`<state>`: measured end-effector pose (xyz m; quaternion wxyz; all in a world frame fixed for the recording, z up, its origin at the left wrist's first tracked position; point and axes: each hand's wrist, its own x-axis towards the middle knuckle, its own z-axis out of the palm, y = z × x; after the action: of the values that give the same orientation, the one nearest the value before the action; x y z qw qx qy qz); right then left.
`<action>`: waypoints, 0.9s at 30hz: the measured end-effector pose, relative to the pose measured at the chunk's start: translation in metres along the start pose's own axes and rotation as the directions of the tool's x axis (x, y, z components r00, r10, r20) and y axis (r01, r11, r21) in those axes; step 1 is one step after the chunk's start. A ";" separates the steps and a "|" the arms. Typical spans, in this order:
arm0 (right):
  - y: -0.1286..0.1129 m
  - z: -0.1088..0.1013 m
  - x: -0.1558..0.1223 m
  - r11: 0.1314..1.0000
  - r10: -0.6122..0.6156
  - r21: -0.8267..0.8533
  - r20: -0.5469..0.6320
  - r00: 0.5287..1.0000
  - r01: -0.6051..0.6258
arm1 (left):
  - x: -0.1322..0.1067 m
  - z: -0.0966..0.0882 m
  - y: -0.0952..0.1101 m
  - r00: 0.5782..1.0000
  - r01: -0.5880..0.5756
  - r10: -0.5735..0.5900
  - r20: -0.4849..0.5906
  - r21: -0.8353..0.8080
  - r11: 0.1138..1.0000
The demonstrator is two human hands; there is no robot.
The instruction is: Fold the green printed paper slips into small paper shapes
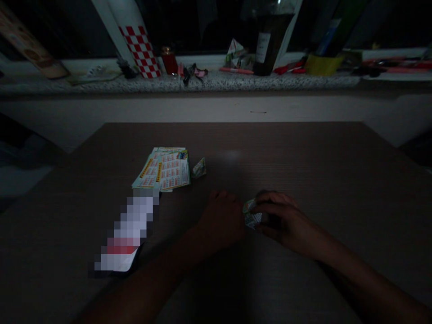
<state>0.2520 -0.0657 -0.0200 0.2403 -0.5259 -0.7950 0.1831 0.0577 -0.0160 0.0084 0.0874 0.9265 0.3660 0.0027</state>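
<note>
A small folded piece of printed paper [252, 219], white and green with fine text, is between my two hands above the wooden table. My right hand [283, 220] pinches its right side, thumb below and fingers above. At the paper's left edge, my left hand [223, 220] is closed with its fingers curled; its thumb and fingertips are hidden in the dark. Beyond my left hand lies another little folded paper [199, 168], pointed in shape. Next to that is a loose pile of printed paper slips [165, 170] with orange and green print.
A phone [126, 261] with a lit, blurred-out screen lies left of my left forearm on the table [286, 148]. Behind, the stone windowsill [216, 83] holds a red-and-white checkered bottle [143, 51], a dark container [265, 49], a folded paper shape [235, 50] and a yellow holder [324, 65].
</note>
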 end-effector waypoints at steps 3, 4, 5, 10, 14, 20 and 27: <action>-0.003 -0.001 0.001 1.000 0.006 -0.010 0.004 1.000 -0.006 | 0.000 0.000 0.000 1.000 -0.005 0.005 -0.004 0.002 1.000; -0.004 -0.002 0.001 1.000 0.005 -0.012 0.006 1.000 -0.005 | 0.000 0.000 0.000 1.000 -0.004 0.004 -0.003 0.004 1.000; -0.005 -0.003 0.001 1.000 0.002 -0.017 0.010 1.000 -0.002 | 0.000 0.000 0.000 1.000 -0.004 0.004 0.000 0.005 1.000; -0.009 -0.005 0.000 0.999 -0.006 -0.049 0.052 0.999 0.008 | 0.000 -0.001 0.000 1.000 0.000 -0.001 0.010 0.002 1.000; -0.011 -0.005 0.000 0.997 0.003 -0.075 0.044 0.999 0.000 | 0.001 -0.002 0.001 1.000 0.010 -0.010 0.020 -0.012 1.000; -0.009 -0.003 -0.001 0.997 -0.014 -0.077 0.019 1.000 0.015 | 0.000 -0.002 0.001 1.000 0.009 -0.009 0.013 -0.001 1.000; -0.009 0.001 0.000 0.997 0.014 -0.071 0.001 1.000 -0.013 | -0.001 0.001 -0.001 1.000 -0.009 0.008 -0.027 -0.015 1.000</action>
<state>0.2449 -0.0695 -0.0158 0.2197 -0.5395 -0.7976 0.1564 0.0561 -0.0158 0.0071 0.0895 0.9272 0.3632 0.0182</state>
